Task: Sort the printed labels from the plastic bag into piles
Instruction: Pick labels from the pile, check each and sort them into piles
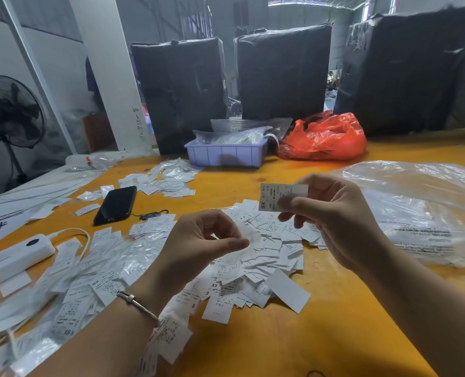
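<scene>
You face a broad orange wooden tabletop [334, 336]. Beyond its far edge stand three tall black plastic-wrapped bales [283, 74]; left of them a white square pillar [108, 77] and a black standing fan [10, 112]. Daylight enters behind them.

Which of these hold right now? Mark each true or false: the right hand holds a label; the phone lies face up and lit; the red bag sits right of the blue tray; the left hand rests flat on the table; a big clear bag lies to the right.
1. The right hand holds a label. True: fingers and thumb pinch it above the pile.
2. The phone is lit. False: it is dark.
3. The red bag sits right of the blue tray. True.
4. The left hand rests flat on the table. False: it is raised, fingers curled, pinching a small clear scrap.
5. A big clear bag lies to the right. True.
</scene>
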Demonstrator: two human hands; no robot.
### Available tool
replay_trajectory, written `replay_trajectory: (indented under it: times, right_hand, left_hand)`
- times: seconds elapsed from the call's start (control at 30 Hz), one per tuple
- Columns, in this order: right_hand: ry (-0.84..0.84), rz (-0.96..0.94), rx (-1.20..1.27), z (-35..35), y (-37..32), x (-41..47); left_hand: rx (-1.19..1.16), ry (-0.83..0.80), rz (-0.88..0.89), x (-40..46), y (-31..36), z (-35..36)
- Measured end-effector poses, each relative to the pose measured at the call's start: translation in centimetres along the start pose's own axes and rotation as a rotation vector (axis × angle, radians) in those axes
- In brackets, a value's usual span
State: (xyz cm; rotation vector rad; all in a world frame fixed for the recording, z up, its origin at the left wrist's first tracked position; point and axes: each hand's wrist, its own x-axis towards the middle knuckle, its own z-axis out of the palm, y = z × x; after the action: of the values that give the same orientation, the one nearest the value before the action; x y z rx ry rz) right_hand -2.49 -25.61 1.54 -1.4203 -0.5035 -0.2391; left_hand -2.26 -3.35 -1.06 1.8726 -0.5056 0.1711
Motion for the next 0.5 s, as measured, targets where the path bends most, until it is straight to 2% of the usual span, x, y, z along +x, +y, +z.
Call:
replay_trajectory:
  times: [0.33,0.5]
  right_hand:
    - [-0.124,-0.101,-0.154,0.9,-0.5,-0.6]
    - [-0.126,-0.134,-0.264,0.99,-0.75,-0.77]
  left_hand:
    - [-0.014,0.012,0.009,-0.03,-0.09,0.0]
    - [-0.021,0.027,0.01,0.01,-0.14,-0.05]
